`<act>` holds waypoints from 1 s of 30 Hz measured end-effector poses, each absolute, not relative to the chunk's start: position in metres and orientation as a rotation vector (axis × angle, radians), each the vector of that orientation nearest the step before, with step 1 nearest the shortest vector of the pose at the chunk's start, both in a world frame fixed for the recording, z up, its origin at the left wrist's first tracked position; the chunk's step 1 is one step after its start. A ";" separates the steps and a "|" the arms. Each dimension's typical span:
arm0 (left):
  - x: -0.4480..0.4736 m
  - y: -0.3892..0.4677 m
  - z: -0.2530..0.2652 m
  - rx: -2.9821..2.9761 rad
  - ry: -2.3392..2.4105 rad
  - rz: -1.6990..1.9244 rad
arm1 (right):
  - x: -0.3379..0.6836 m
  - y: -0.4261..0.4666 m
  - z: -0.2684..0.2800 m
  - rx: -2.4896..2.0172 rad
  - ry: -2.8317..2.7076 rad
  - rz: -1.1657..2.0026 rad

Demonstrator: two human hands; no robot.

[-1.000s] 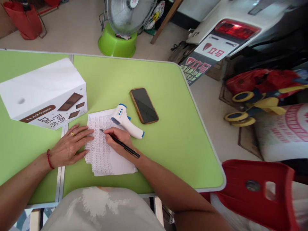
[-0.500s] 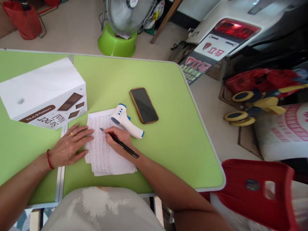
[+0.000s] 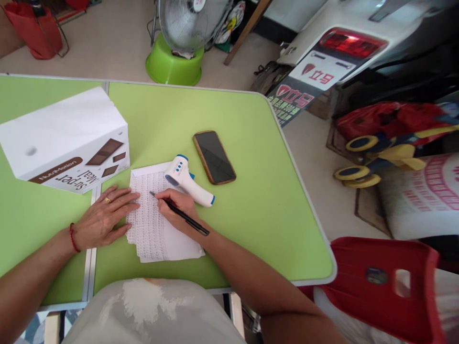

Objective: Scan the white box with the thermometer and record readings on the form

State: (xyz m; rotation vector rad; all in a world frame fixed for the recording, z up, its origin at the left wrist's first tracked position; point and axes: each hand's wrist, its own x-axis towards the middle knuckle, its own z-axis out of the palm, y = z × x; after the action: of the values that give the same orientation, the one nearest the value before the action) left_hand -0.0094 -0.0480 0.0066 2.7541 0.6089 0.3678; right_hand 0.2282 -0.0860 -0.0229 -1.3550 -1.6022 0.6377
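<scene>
My right hand (image 3: 177, 209) is closed round a black pen (image 3: 186, 218), its tip at the written part of a stack of paper sheets (image 3: 152, 234). Rows of small handwriting cover the left part of the top sheet; the lower right is blank. My left hand (image 3: 109, 215) lies flat with fingers spread, fingertips on the left edge of the sheets. Across the top of the paper lies a white and blue infrared thermometer (image 3: 190, 184), just beyond my right hand. A smartphone (image 3: 215, 157) in a brown case rests farther right, its screen dark.
A white NutriMotion box (image 3: 64, 129) stands on the left of the green folding table (image 3: 265, 215). Beyond the far edge, a fan (image 3: 193, 21) sits over a green tub (image 3: 172, 64). A red chair (image 3: 383, 272) and a white scooter (image 3: 344, 48) are at the right.
The pen has shifted very slightly to the right, its back end tilting a little lower. My left hand, the sheets, thermometer and phone stay where they were.
</scene>
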 end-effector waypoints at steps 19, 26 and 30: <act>-0.010 -0.048 0.006 2.727 0.624 0.367 | 0.229 -0.088 -0.025 -1.377 -1.602 0.587; -0.010 -0.048 0.005 2.695 0.633 0.369 | 0.233 -0.085 -0.027 -1.171 -1.821 0.294; -0.011 -0.048 0.003 2.699 0.626 0.406 | 0.239 -0.086 -0.021 -1.024 -2.097 0.151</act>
State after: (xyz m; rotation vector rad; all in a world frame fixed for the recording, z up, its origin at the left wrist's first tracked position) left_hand -0.0112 -0.0476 0.0026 2.6992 0.6262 0.4064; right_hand 0.2389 -0.0865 -0.0207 -1.0241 -2.0970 0.1507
